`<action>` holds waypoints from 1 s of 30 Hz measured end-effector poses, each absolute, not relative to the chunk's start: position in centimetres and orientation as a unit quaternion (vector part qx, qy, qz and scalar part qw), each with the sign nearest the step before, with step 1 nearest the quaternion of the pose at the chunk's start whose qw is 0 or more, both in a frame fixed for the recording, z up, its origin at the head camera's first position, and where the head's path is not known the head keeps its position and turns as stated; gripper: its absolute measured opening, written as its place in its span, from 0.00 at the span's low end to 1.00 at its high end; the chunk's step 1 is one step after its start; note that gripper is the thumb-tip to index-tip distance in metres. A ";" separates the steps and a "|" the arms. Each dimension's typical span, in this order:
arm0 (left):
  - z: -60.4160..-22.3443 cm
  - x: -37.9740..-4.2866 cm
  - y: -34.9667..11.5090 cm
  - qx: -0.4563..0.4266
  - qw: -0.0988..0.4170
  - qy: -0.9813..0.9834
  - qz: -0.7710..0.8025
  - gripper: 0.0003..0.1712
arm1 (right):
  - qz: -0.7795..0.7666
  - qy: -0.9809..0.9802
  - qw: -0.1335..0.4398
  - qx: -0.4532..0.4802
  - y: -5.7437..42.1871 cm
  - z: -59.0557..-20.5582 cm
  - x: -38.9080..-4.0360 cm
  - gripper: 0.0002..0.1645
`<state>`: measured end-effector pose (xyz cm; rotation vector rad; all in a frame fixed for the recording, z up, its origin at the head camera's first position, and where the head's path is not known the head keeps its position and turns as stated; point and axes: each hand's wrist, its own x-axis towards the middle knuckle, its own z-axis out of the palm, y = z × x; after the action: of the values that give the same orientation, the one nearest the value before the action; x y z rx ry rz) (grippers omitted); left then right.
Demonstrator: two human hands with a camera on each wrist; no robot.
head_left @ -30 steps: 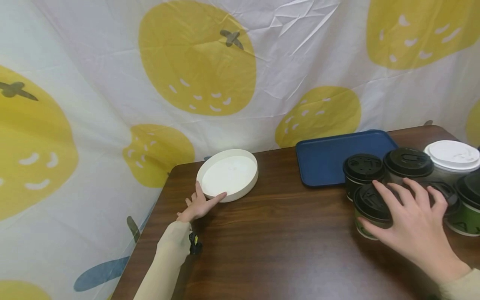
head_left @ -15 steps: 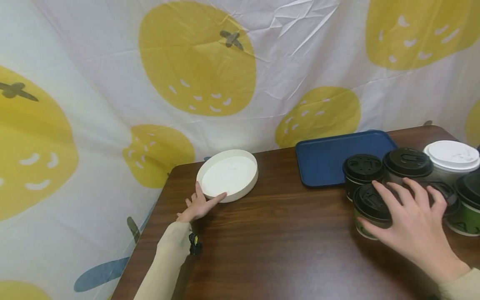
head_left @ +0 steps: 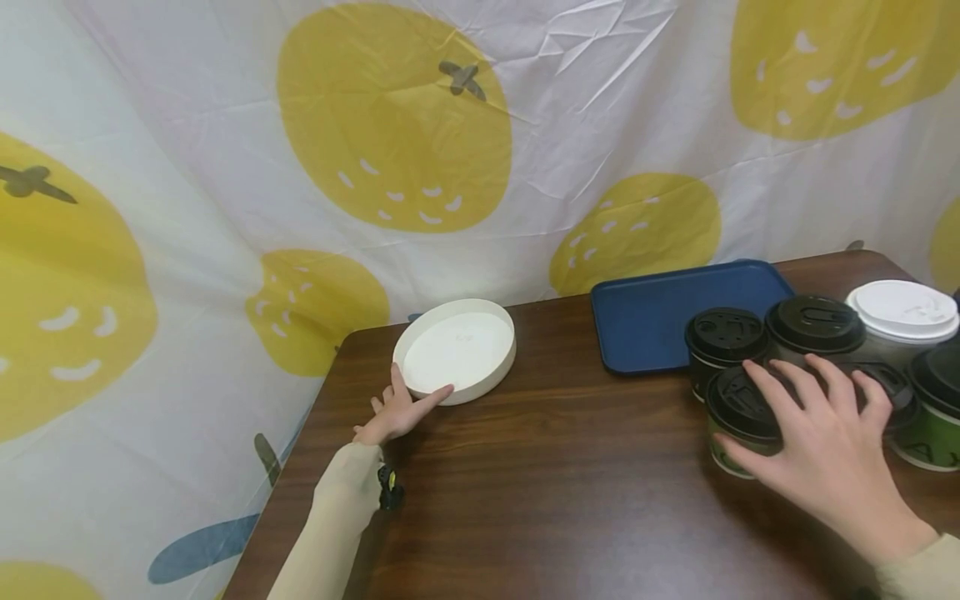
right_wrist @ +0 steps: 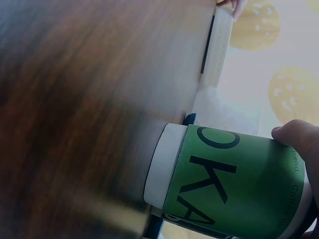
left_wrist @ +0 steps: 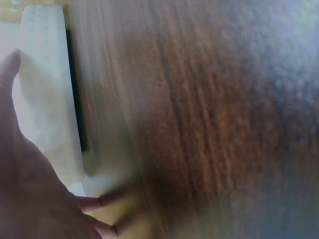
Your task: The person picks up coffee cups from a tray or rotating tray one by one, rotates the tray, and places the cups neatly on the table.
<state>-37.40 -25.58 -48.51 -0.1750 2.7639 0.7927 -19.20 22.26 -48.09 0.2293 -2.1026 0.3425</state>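
Note:
On the table's left side lies a shallow round white tray. My left hand touches its near-left rim, thumb and forefinger spread apart; in the left wrist view the thumb reaches over the tray's wall, with other fingertips low by the table. To the right, my right hand lies spread over the black lids of the front paper cups, fingers slightly bent. The nearest, a green-sleeved coffee cup, is partly covered by it. In the right wrist view the thumb overlaps the upper end of this lettered cup.
Behind the cups lies a blue rectangular tray. Several more lidded cups crowd the right side, among them a black cup, a white-lidded cup and another green cup. A fruit-print cloth hangs behind the brown table.

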 end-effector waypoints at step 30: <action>-49.2 -36.9 -25.8 -0.048 0.091 0.961 0.257 0.76 | 0.138 -0.876 0.457 0.070 21.7 -47.7 -19.1 0.64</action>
<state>-36.87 -25.78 -49.24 -0.1434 2.8561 0.7642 -19.09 21.70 -47.68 0.1734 -2.1583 0.3394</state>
